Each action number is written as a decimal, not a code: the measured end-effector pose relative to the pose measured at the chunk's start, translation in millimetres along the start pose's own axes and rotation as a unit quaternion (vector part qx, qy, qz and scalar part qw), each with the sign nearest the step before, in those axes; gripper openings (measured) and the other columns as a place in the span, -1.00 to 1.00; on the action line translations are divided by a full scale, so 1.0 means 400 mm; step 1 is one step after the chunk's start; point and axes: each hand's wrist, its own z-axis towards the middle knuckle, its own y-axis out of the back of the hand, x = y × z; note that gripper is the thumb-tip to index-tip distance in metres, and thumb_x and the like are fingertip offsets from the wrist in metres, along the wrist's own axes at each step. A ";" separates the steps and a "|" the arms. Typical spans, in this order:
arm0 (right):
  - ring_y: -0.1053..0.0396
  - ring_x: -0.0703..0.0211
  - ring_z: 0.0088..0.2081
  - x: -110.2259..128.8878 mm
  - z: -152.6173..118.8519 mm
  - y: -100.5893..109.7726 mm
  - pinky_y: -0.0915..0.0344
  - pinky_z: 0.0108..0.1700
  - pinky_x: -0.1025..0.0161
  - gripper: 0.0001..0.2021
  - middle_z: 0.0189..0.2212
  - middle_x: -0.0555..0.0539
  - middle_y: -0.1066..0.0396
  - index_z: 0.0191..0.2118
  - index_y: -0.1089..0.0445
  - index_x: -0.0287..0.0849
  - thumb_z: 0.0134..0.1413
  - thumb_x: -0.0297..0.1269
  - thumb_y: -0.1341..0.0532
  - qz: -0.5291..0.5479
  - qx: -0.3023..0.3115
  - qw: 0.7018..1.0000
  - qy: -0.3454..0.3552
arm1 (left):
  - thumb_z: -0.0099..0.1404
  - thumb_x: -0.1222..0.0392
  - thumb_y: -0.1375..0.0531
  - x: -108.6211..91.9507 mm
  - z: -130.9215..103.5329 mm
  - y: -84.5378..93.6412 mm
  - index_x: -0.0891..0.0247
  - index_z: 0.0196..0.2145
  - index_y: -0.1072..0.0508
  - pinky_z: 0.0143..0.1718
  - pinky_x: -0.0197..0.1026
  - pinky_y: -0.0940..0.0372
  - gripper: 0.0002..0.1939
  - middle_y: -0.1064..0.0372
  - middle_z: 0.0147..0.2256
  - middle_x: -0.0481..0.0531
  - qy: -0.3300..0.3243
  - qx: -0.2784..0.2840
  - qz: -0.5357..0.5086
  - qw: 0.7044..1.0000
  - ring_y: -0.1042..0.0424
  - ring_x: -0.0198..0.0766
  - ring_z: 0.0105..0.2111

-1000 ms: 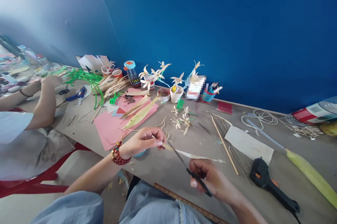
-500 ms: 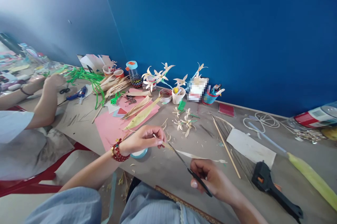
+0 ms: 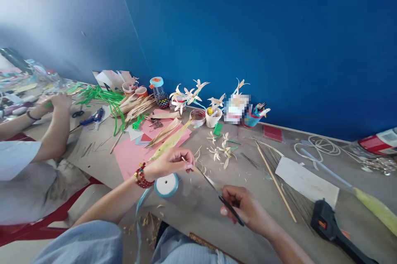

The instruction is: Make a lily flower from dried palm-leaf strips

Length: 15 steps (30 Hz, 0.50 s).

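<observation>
Between the fingertips of my left hand [image 3: 169,162] is a narrow pale husk strip [image 3: 195,169]. Dark-handled scissors [image 3: 229,206] are in my right hand [image 3: 245,208], their blades lying along the strip and pointing at my left fingertips. I cannot tell whether the blades are fully closed. Just below my left wrist lies a spool of light blue ribbon [image 3: 166,185], its tail hanging over the table edge. Beyond my hands, small cream husk flowers [image 3: 223,148] rest on the table among thin offcuts.
At right lie a black glue gun [image 3: 325,222], a white card [image 3: 307,179], thin wires and a wooden stick [image 3: 276,181]. Pink paper [image 3: 125,156] with husks is at left. Cups with larger flowers line the wall. A co-worker's hands [image 3: 60,100] are at far left.
My right hand and the scissors have come slightly closer to my left hand. The strip's long end no longer stretches out past the blades. The view has shifted, showing more of the ribbon spool.
</observation>
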 end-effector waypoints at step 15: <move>-0.25 0.29 -0.49 -0.005 0.037 -0.040 -0.15 -0.52 0.36 -0.57 -0.33 -0.06 -0.46 -0.29 -0.32 -0.13 -0.13 0.06 -0.41 0.165 -0.151 0.973 0.059 | 0.25 0.17 -0.20 0.012 0.032 0.005 0.31 -0.42 -0.39 -0.37 -0.30 -0.24 -0.84 -0.40 -0.44 -0.01 0.032 0.001 0.043 0.999 -0.36 -0.33 -0.43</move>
